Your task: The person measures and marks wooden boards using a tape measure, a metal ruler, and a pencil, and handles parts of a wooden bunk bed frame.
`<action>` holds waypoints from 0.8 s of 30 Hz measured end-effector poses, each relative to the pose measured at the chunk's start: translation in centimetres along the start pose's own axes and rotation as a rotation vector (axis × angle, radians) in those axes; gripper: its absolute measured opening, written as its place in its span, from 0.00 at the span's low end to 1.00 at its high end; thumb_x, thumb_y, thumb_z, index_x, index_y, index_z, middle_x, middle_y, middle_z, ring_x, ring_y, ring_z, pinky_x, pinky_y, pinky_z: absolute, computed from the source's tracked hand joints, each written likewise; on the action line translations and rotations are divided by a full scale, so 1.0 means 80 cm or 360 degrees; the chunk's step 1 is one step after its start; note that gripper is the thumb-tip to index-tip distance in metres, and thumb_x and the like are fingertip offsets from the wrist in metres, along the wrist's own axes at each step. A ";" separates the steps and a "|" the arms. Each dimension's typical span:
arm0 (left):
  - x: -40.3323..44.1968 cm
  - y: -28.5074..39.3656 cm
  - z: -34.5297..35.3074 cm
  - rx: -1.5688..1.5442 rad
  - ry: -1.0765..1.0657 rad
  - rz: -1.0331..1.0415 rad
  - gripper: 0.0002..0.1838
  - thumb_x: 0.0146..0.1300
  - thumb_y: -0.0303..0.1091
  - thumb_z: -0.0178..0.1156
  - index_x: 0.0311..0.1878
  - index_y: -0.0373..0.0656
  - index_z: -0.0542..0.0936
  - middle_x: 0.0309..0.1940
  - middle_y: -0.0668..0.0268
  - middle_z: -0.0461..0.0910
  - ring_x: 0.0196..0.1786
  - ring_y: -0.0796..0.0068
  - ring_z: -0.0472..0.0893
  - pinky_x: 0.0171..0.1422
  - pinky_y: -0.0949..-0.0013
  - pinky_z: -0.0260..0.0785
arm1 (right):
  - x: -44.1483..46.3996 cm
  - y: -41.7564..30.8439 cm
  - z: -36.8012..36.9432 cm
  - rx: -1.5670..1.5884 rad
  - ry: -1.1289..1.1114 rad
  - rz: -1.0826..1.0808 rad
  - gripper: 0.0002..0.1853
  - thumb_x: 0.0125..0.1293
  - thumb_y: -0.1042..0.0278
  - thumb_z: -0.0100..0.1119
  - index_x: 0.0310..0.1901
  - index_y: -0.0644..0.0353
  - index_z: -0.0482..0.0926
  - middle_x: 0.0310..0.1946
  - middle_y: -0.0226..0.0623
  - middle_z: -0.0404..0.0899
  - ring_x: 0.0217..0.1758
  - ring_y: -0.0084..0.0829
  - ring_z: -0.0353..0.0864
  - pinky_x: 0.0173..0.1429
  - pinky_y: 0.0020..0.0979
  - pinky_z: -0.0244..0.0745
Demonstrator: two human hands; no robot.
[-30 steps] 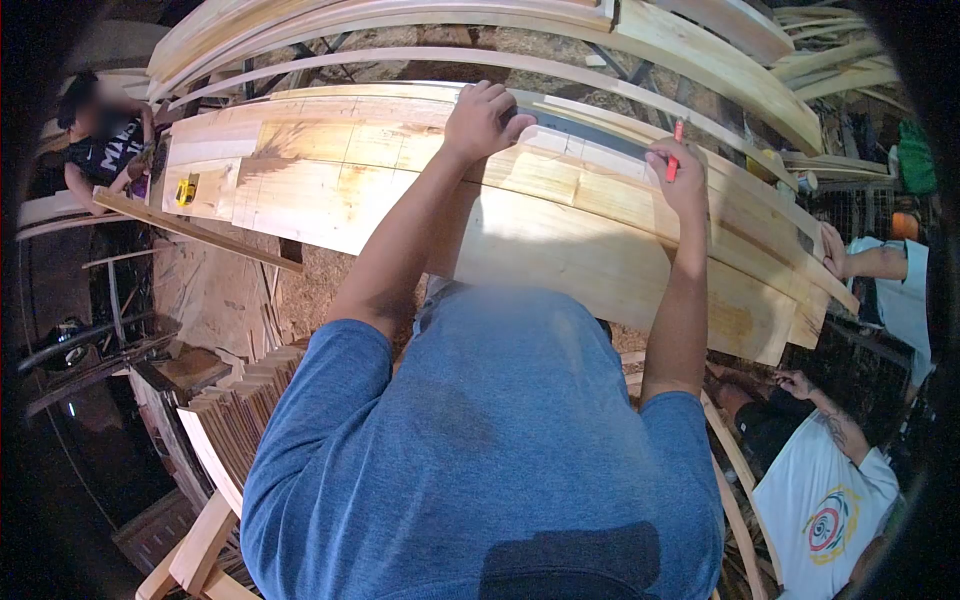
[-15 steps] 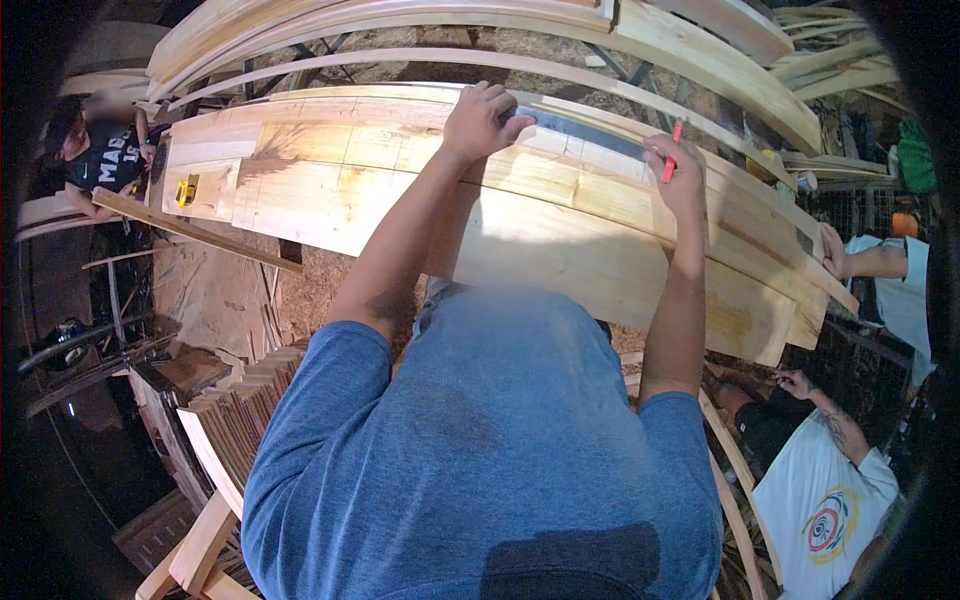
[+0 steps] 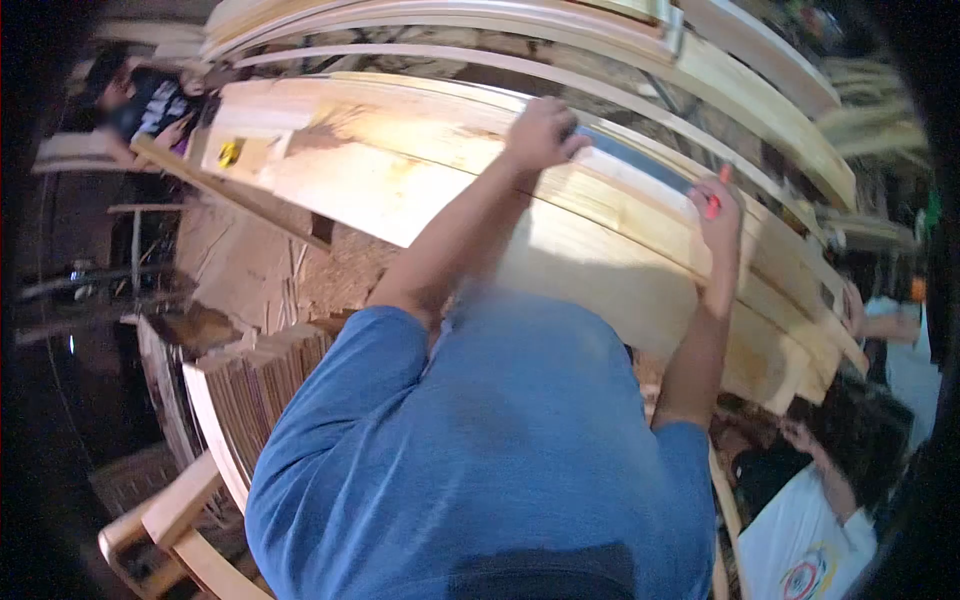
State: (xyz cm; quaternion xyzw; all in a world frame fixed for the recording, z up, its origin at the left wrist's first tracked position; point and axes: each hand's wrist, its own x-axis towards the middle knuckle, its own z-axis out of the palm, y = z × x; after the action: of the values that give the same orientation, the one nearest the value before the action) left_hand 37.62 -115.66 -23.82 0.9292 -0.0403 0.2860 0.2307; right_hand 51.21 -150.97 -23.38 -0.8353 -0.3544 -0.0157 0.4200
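Note:
My left hand is at the far edge of the joined wooden boards, fingers curled over the near end of a dark flat straightedge. That straightedge lies along the boards and runs rightward to my right hand. Closed in the right hand is a red pencil, tilted upward. Motion blur hides its tip and any marks on the wood.
A yellow tape measure sits on the boards' left end. One person is at the left by a wooden strip; others are at the right. Stacked slats stand at lower left. Long planks lie beyond the boards.
The whole view has shifted and tilted, so the boards and both hands appear further right and the picture is blurrier. Both hands keep their places at the straightedge, and the red pencil stays held.

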 end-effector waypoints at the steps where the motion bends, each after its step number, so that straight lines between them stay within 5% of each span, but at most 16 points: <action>1: -0.001 0.002 0.000 -0.0010 -0.0016 -0.0058 0.23 0.57 0.56 0.69 0.31 0.43 0.82 0.35 0.57 0.79 0.46 0.50 0.77 0.52 0.51 0.69 | 0.000 0.002 0.001 0.0037 0.0006 0.0021 0.10 0.61 0.74 0.73 0.43 0.63 0.84 0.35 0.38 0.83 0.39 0.31 0.82 0.46 0.31 0.76; 14: -0.003 0.005 -0.009 -0.0018 0.0028 0.0038 0.23 0.57 0.59 0.68 0.30 0.46 0.80 0.32 0.61 0.77 0.42 0.54 0.78 0.47 0.54 0.67 | -0.003 -0.002 0.003 0.0022 0.0000 -0.0015 0.10 0.61 0.77 0.71 0.44 0.63 0.82 0.34 0.35 0.77 0.35 0.32 0.76 0.43 0.33 0.74; 20: -0.006 -0.017 0.019 -0.0160 0.0237 0.0236 0.22 0.58 0.56 0.68 0.30 0.44 0.79 0.31 0.55 0.77 0.38 0.48 0.77 0.43 0.49 0.67 | -0.001 0.004 0.009 0.0116 -0.0008 -0.0078 0.10 0.59 0.78 0.73 0.41 0.65 0.83 0.32 0.38 0.81 0.37 0.29 0.79 0.46 0.30 0.75; 24: 0.003 0.010 -0.008 0.0035 -0.0122 0.0043 0.16 0.56 0.50 0.67 0.37 0.47 0.84 0.38 0.61 0.79 0.48 0.55 0.79 0.52 0.53 0.67 | 0.001 -0.016 0.005 -0.0173 0.0021 -0.0079 0.11 0.59 0.74 0.75 0.43 0.60 0.85 0.32 0.36 0.84 0.35 0.29 0.82 0.42 0.30 0.77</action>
State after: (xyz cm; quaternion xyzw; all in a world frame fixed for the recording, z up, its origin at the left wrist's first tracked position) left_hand 37.32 -116.11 -22.92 0.9413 -0.0586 0.2538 0.2147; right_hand 50.34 -150.14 -22.71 -0.8477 -0.3709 -0.0509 0.3757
